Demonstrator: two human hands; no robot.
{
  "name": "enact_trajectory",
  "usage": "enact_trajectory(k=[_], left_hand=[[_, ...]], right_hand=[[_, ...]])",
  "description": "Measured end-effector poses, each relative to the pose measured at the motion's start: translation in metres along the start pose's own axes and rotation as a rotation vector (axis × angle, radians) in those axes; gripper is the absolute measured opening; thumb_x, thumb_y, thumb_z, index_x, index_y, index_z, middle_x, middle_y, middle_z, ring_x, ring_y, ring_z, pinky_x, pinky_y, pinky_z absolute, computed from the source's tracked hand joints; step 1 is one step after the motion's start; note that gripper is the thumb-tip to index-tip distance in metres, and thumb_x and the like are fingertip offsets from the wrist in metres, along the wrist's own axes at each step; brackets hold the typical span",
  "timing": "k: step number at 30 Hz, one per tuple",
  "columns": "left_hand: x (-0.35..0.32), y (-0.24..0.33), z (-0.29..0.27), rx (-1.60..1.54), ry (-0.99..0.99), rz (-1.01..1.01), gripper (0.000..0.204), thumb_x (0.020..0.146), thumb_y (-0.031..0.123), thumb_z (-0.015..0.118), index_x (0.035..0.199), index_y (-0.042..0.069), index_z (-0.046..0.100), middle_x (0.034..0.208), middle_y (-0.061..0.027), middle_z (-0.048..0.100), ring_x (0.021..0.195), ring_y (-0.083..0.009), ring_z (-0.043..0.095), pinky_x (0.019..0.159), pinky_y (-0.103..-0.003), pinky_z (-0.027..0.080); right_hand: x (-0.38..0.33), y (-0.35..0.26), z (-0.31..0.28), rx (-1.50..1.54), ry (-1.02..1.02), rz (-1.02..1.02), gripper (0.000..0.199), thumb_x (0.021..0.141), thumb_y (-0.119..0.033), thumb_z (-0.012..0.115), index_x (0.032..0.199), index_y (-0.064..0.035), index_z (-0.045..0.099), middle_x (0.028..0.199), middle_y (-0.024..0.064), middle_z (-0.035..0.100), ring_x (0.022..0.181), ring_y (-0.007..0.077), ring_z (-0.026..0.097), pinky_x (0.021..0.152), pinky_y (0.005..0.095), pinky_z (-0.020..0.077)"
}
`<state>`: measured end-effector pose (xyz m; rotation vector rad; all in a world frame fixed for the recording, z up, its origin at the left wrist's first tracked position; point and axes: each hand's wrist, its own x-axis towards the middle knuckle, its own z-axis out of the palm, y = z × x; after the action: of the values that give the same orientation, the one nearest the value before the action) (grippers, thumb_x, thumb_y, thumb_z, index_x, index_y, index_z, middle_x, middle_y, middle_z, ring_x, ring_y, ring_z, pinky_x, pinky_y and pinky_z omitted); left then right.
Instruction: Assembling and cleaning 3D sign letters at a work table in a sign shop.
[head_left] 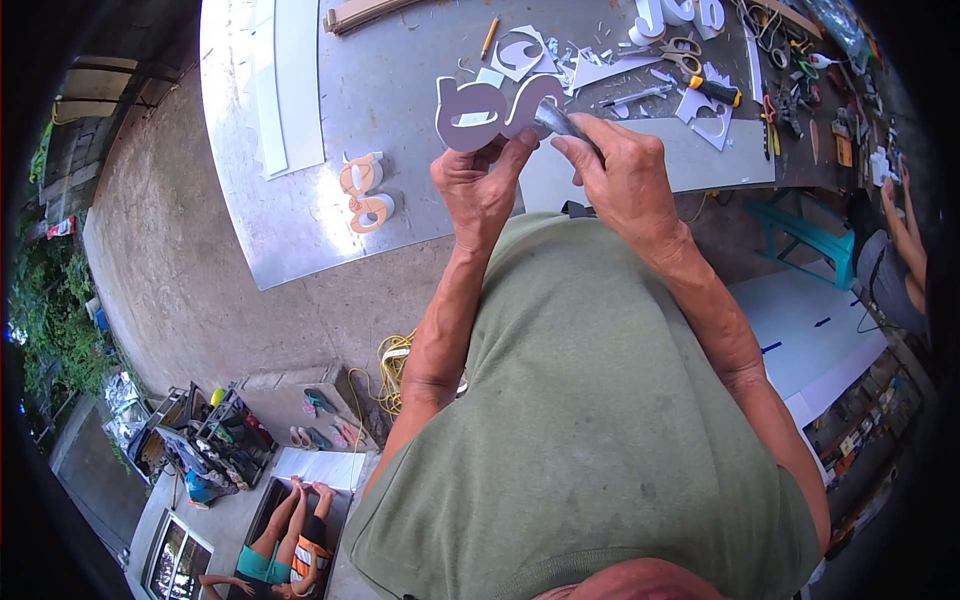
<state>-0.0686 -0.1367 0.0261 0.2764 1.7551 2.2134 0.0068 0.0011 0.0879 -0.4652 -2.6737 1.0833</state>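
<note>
"Two bare arms reach up the middle of the frame, past an olive-green shirt [620, 380]. What is each one holding?"

"The left grip [473, 185] is closed on a curvy, letter-like cutout with a flat mauve-grey face and white edges [470, 128], pinched near its lower side. The right grip [625, 170] is wrapped around a dark grey, rod-like tool [570, 127]."

"Where exactly is the cutout?"

"Upper centre of the frame, held in front of the grey, metal-topped desk [400, 110]. The tool's end meets the cutout's right side in this view; I cannot tell whether they touch."

"And on the desk?"

"Left of the hands, two letter-like pieces with tan faces and white sides [362, 175] lie close together. At the upper centre, an orange pencil [489, 38] lies near a white scrap with a curved opening [515, 53]. Further right come scissors with looped handles [683, 52] and a tool with a yellow-and-black handle [716, 92]."

"What about the edges?"

"A teal plastic stool [800, 245] stands at the right, near another person's forearms [908, 235]. At the lower left, two people [272, 562] lie side by side."
</note>
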Motion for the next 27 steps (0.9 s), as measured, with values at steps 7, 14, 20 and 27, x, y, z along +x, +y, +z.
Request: enact_trajectory(k=[7, 14, 20, 27], left_hand=[[0.002, -0.003, 0.002, 0.030, -0.005, 0.047, 0.013, 0.084, 0.001, 0.077, 0.096, -0.003, 0.072, 0.085, -0.0078, 0.075, 0.075, -0.0121, 0.070, 0.067, -0.024, 0.056], [0.004, -0.002, 0.008, 0.253, -0.086, 0.117, 0.016, 0.085, -0.002, 0.074, 0.101, -0.004, 0.069, 0.087, -0.0096, 0.074, 0.079, -0.0137, 0.071, 0.072, -0.026, 0.056], [0.007, 0.001, 0.012, 0.278, -0.040, 0.104, 0.018, 0.084, -0.001, 0.075, 0.101, -0.003, 0.069, 0.087, -0.0089, 0.074, 0.078, -0.0133, 0.071, 0.071, -0.026, 0.056], [0.013, 0.000, 0.015, 0.317, -0.048, 0.204, 0.019, 0.083, -0.001, 0.075, 0.101, -0.003, 0.068, 0.084, -0.0070, 0.073, 0.073, -0.0109, 0.068, 0.067, -0.025, 0.055]], right_hand=[[0.005, -0.008, -0.010, 0.265, -0.078, 0.282, 0.017, 0.092, -0.013, 0.067, 0.086, 0.0022, 0.072, 0.058, 0.0111, 0.064, 0.048, 0.0140, 0.063, 0.046, 0.0289, 0.0461], [0.006, 0.002, 0.006, 0.356, 0.057, 0.355, 0.013, 0.087, -0.011, 0.069, 0.084, 0.0007, 0.074, 0.059, 0.0086, 0.066, 0.048, 0.0085, 0.057, 0.047, 0.0281, 0.0436], [0.012, 0.005, 0.008, 0.247, 0.078, 0.215, 0.015, 0.087, -0.010, 0.068, 0.080, 0.0024, 0.072, 0.057, 0.0093, 0.064, 0.048, 0.0089, 0.055, 0.048, 0.0313, 0.0432], [0.020, 0.007, 0.010, 0.289, 0.043, 0.292, 0.017, 0.088, -0.011, 0.067, 0.077, 0.0013, 0.071, 0.057, 0.0080, 0.063, 0.048, 0.0107, 0.055, 0.049, 0.0316, 0.0437]])
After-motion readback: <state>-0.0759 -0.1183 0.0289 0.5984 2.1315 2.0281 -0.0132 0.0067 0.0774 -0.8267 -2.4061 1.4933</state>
